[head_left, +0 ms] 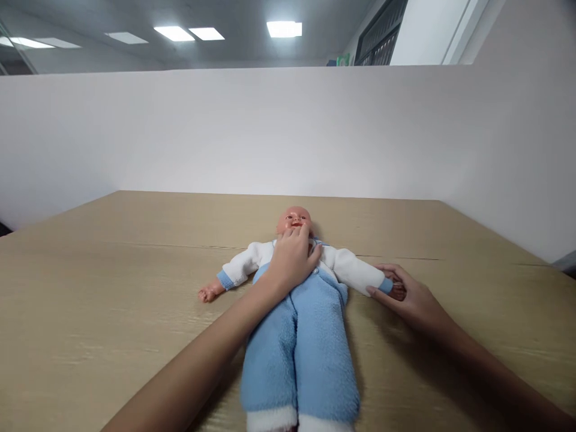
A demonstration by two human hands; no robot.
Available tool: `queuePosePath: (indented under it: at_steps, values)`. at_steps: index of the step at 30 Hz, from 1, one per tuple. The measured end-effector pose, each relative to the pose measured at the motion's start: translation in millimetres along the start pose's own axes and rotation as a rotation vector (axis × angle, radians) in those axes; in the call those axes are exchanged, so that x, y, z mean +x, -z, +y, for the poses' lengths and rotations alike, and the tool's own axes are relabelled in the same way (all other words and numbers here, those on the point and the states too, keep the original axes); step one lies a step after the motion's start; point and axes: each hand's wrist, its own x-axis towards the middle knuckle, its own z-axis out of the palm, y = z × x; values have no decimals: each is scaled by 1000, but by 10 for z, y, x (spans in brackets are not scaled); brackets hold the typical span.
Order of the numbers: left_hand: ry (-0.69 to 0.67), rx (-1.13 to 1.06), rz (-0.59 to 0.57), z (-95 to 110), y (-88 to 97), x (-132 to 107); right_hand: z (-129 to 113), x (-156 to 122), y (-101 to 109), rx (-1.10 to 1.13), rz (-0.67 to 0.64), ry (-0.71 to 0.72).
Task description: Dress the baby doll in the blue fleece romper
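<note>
A baby doll (317, 336) in a blue and white fleece outfit lies on its back, head toward the far side and arms spread. My left hand (292, 255) rests on the doll's upper chest, its fingertips reaching the chin below the smiling mouth. The fingers lie flat over the neck, and the thumb is apart from them. Around the cuff of the doll's arm on the right, my right hand (402, 294) is closed, thumb in front and fingers behind. The doll's other arm (234, 270) lies free on the table.
The wide wooden table (112, 348) has thin seams across its top. A white partition wall (270, 132) rises behind its far edge and continues on the right. Ceiling lights (284, 29) and a dark barred window (380, 36) show above it.
</note>
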Motion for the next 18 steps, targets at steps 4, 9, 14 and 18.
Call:
queuePosePath:
  at_steps: [4,9,14,18]
  values:
    - [-126,1,65,-100,174,-136,87,39,30,-206,21,186]
    - [-146,-201,128,-416,356,-493,-57,-32,-2,-482,201,528]
    - [-73,-233,67,-744,438,-885,-368,-226,-259,-297,58,609]
    - [21,-198,-64,-885,455,-1039,-551,-197,-502,-66,-162,417]
